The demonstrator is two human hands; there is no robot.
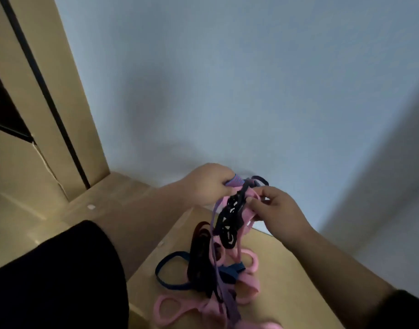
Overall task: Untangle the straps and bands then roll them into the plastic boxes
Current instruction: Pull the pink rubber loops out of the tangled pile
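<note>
Head view, left hand: the left hand (pixel 209 184) is curled round the top of the tangle, gripping a ribbed purple-and-blue strap end (pixel 235 181) that pokes out past its knuckles.
Head view, right hand: the right hand (pixel 277 211), just beside the left, has its fingertips (pixel 252 201) pinched together on a pink band (pixel 247 216) at the upper part of the knot.
Tangle: the tangled bundle (pixel 223 233) hangs from both hands, its lower part piled on the wooden bench (pixel 282 262) below them.
Pieces in it: a black lacy strap (pixel 229 219) between the hands, a lilac strap (pixel 223 288) running down, a navy loop (pixel 167 269) lying below the left hand, pink rings (pixel 167 309) nearest the person.
Handling, as I judge it: all light, limp and stretchy; it sags, so nothing keeps its shape when let go. The lace looks likely to snag and should be eased, not yanked.
Where to hold: I'd pinch one strap close to a crossing and keep the rest steady with the other hand.
Plastic boxes: not in sight from here.
Stage: untangling, I'd say; nothing rolled yet.
</note>
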